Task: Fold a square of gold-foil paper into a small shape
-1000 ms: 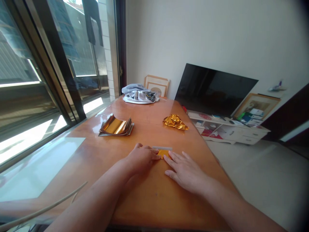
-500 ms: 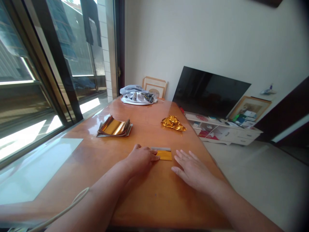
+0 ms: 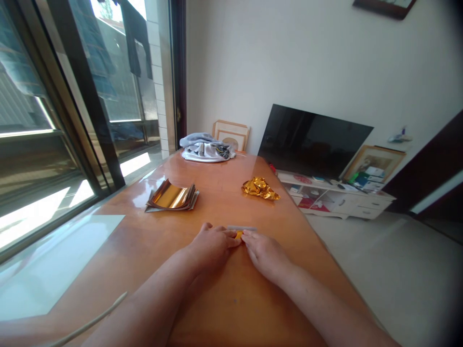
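Observation:
A small folded gold foil sheet (image 3: 239, 233) lies on the wooden table (image 3: 224, 294) in front of me, mostly covered by my hands. My left hand (image 3: 211, 245) rests on its left part with fingers curled down onto it. My right hand (image 3: 263, 250) presses on its right part, fingers closed against the foil. The two hands meet fingertip to fingertip over the sheet. A pale strip of the sheet's back edge (image 3: 241, 227) shows just beyond my fingers.
A stack of gold foil sheets (image 3: 172, 196) lies to the far left, a crumpled gold foil ball (image 3: 259, 187) to the far right. Folded cloth (image 3: 205, 147) sits at the table's far end. A television (image 3: 314, 140) stands on a low white cabinet (image 3: 336, 197) to the right.
My right hand has moved left from the bare table back onto the foil sheet, covering most of it. My left hand has stayed in place.

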`<state>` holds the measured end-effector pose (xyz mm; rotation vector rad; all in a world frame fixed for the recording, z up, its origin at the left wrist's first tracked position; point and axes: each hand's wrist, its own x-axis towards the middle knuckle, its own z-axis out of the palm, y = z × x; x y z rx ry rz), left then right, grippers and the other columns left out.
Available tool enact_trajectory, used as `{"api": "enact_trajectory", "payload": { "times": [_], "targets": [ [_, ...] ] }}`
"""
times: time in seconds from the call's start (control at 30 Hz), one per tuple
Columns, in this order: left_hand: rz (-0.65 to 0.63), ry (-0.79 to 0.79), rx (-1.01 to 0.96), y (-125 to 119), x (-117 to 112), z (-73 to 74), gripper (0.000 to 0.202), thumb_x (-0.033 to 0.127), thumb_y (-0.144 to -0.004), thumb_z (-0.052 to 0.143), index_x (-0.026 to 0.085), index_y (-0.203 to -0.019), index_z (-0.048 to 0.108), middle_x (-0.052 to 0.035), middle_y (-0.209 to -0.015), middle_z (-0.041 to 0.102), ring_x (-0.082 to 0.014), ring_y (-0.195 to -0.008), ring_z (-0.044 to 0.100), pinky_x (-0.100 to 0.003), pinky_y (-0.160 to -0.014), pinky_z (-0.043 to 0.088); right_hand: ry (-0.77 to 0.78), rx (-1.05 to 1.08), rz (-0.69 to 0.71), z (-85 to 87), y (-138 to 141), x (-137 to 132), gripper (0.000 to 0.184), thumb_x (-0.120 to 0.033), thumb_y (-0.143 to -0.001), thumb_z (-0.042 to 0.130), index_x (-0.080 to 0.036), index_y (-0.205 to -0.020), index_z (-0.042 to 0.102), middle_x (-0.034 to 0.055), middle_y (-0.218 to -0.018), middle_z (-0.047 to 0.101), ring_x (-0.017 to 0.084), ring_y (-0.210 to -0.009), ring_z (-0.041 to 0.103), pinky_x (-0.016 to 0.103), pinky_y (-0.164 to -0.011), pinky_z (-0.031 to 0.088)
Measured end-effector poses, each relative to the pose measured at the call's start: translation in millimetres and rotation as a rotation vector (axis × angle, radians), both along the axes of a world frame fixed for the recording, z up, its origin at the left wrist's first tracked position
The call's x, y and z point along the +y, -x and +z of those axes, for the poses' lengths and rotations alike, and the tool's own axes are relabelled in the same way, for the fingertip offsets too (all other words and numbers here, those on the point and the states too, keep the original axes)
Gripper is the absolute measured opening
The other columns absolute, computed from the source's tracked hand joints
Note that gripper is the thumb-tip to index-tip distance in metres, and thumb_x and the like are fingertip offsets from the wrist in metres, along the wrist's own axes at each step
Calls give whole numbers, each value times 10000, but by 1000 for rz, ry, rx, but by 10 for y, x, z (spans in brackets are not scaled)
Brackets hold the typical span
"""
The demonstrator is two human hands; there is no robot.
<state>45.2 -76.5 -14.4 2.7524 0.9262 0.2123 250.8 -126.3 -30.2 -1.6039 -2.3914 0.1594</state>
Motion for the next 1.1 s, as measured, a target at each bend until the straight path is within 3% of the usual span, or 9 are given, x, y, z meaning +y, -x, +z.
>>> {"api": "enact_trajectory", "payload": {
  "times": [0.2, 0.37, 0.57, 0.8, 0.93, 1.1],
  "targets": [
    [2, 16, -8, 15, -22, 29, 359, 274, -960, 451, 440, -1204, 655, 10, -1332, 654, -276, -1197, 559, -436, -908, 320, 27, -38, -47, -29, -46, -24, 421, -241, -1006, 371, -170, -1300, 664, 124, -1465, 535, 237, -1330, 538, 394, -1120, 432],
    [11, 67, -56, 25, -14, 65, 325, 245, -952, 436, 379, -1101, 693, 27, -1229, 707, -243, -1151, 583, -408, -946, 331, 37, -29, -37, -44, -81, -14, 428, -243, -1006, 369, -189, -1333, 640, 102, -1448, 557, 224, -1320, 548, 383, -1110, 440],
    [177, 121, -94, -52, 60, 48, 296, 228, -929, 413, 305, -1023, 683, 5, -1092, 734, -222, -1057, 626, -370, -903, 394, 14, -8, -38, -36, -69, -23, 426, -245, -1012, 354, -185, -1315, 648, 94, -1442, 567, 228, -1309, 558, 372, -1116, 433],
    [392, 8, -78, -311, 57, -45, 276, 438, -960, 442, 247, -929, 638, -43, -1010, 712, -242, -994, 619, -370, -822, 417, 5, 30, -41, 26, -36, -49, 405, -217, -1006, 365, -199, -1303, 639, 78, -1397, 611, 214, -1259, 594, 328, -1088, 445],
    [419, -18, -79, -366, 27, -82, 260, 479, -924, 523, 235, -919, 615, -53, -1041, 690, -254, -1011, 598, -390, -832, 408, 27, 41, -44, 29, -43, -48, 403, -216, -1005, 370, -212, -1307, 637, 80, -1391, 614, 219, -1238, 606, 334, -1065, 461],
    [383, -17, -91, -320, 20, -113, 180, 411, -907, 559, 237, -933, 597, -51, -1064, 665, -257, -1024, 579, -392, -843, 396, 15, 21, -55, -7, -52, -37, 416, -239, -1011, 356, -188, -1314, 637, 99, -1417, 591, 240, -1273, 582, 368, -1091, 443]
  ]
}}
